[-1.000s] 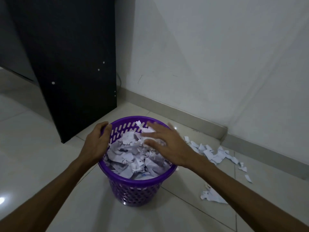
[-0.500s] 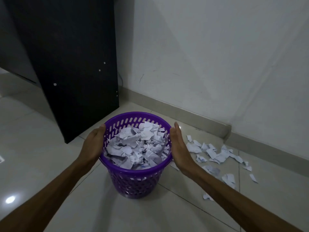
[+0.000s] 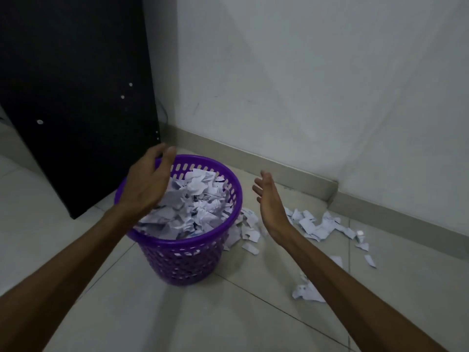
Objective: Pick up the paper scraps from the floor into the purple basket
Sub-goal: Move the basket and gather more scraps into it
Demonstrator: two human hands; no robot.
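Observation:
The purple basket (image 3: pixel 187 257) stands on the tiled floor, heaped with white paper scraps (image 3: pixel 193 204). My left hand (image 3: pixel 148 179) hovers over the basket's left rim, fingers loosely bent, holding nothing. My right hand (image 3: pixel 270 199) is raised to the right of the basket, palm facing left, fingers straight and empty. More paper scraps (image 3: pixel 314 226) lie scattered on the floor to the right of the basket, and one crumpled piece (image 3: pixel 305 293) lies nearer me beside my right forearm.
A black cabinet panel (image 3: pixel 76 97) stands just behind and left of the basket. The white wall (image 3: pixel 304 85) with a grey skirting board (image 3: pixel 279 168) runs behind, meeting a corner at the right. Pale floor tiles (image 3: pixel 203 321) stretch toward me.
Both hands have come off the basket's sides. The left rose over the left rim; the right lifted and moved away to the right. The basket sits a little more to the left in view.

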